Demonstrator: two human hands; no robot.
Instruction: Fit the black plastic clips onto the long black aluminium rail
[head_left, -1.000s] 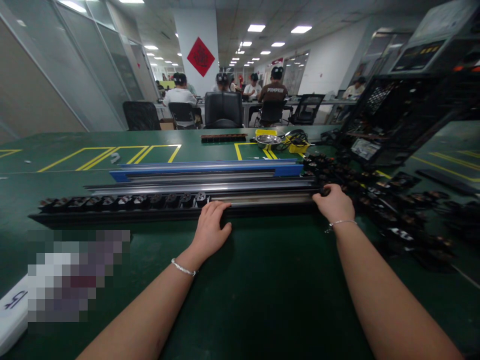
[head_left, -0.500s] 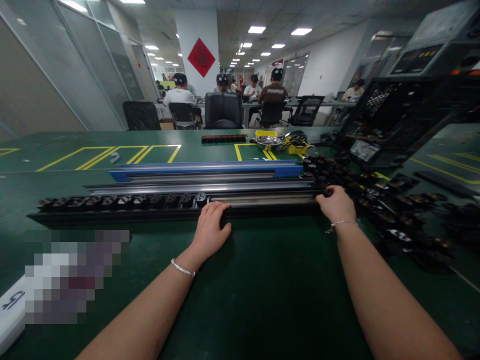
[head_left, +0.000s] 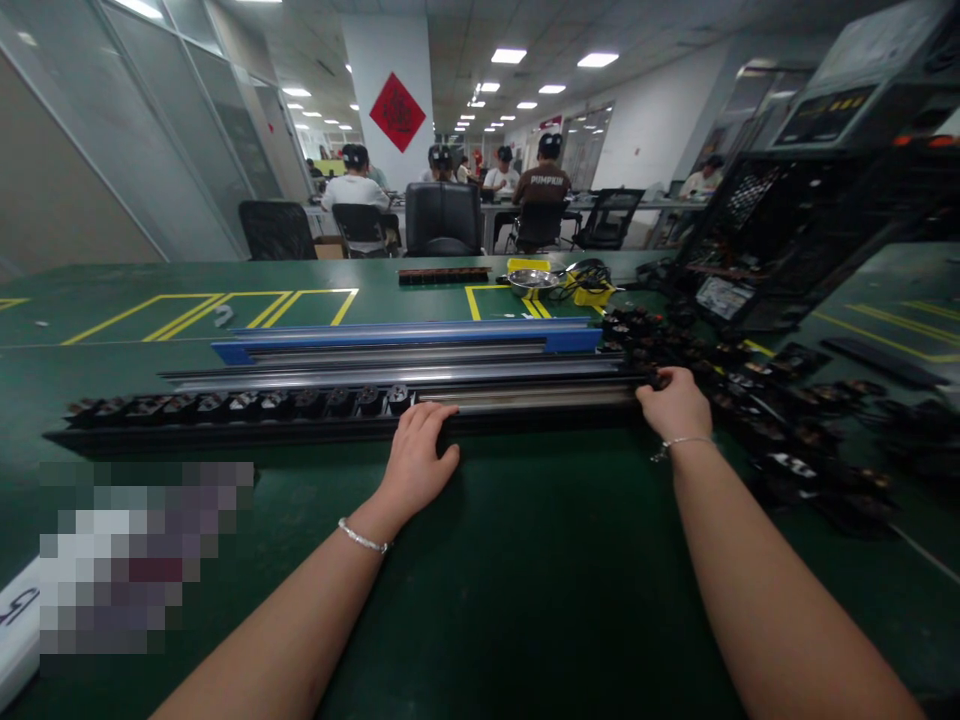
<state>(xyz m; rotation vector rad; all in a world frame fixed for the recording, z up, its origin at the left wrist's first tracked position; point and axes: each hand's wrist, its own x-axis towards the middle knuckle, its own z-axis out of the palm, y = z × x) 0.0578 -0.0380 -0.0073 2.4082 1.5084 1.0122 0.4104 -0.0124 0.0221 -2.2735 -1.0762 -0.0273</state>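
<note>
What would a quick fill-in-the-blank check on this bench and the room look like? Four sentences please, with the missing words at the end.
1. The left hand rests on the near black rail, while the right hand is at its ____ end.
2. The row of small black parts runs along the ____ part of that rail.
3. The long frame behind it has ends coloured ____.
4. The diamond-shaped sign on the pillar is coloured ____.

Missing words: right; left; blue; red.

Bare hands (head_left: pixel 416 460), silvery bracelets (head_left: pixel 364 538), bare forearms (head_left: pixel 292 610)
</note>
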